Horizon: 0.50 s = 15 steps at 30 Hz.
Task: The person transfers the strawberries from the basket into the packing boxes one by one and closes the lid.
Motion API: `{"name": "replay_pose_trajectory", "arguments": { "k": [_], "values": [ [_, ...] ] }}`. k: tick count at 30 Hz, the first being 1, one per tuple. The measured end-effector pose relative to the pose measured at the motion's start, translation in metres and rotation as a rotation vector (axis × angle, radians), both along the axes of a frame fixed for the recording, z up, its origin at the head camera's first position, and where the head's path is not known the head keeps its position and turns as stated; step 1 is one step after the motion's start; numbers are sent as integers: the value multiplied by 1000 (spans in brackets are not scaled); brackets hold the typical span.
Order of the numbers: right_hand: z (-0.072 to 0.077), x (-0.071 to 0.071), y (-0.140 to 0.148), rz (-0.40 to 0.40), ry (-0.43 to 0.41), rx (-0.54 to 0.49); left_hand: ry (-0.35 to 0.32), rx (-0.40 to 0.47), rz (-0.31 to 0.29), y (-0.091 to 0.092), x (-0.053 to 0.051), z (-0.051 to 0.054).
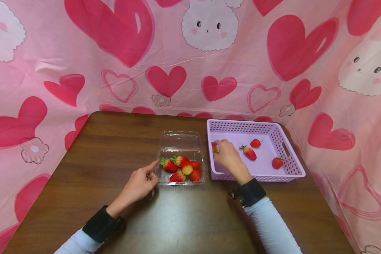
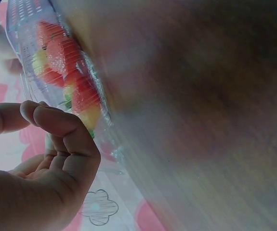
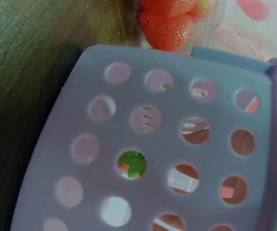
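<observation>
A clear plastic clamshell box (image 1: 181, 139) stands on the table with its lid folded back. Several strawberries (image 1: 187, 167) lie inside it. My left hand (image 1: 140, 182) holds the left edge of the box with index finger and thumb; its other fingers are curled in the left wrist view. To the right, my right hand (image 1: 227, 155) reaches into a lilac basket (image 1: 257, 178) near its left wall and pinches a strawberry (image 1: 215, 147), partly hidden by the fingers. The basket's holed wall (image 3: 167, 101) hides most of that hand in the right wrist view.
Three more strawberries lie in the basket: a long one (image 1: 249, 153), one with a thin stem (image 1: 255, 143) and one near the right front (image 1: 277, 163). Both containers stand on a brown wooden table (image 1: 124, 130). A pink heart-printed curtain (image 1: 177, 56) hangs behind it.
</observation>
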State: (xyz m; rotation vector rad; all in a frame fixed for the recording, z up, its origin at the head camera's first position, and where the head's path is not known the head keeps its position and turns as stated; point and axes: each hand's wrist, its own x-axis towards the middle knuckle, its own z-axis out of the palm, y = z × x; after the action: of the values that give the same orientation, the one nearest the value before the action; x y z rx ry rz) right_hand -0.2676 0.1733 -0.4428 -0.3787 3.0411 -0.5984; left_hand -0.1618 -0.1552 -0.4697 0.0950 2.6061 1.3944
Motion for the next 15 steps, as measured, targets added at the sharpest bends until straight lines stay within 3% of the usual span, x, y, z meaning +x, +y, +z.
{"name": "replay_pose_trajectory", "arguments": {
  "k": [6,15],
  "values": [
    [-3,-1,-1,43,-53,87,1,-4,1,1,0,0],
    [-11,-4,-3,55,-128,107,2,-3,-5,1,-1,-1]
  ]
}}
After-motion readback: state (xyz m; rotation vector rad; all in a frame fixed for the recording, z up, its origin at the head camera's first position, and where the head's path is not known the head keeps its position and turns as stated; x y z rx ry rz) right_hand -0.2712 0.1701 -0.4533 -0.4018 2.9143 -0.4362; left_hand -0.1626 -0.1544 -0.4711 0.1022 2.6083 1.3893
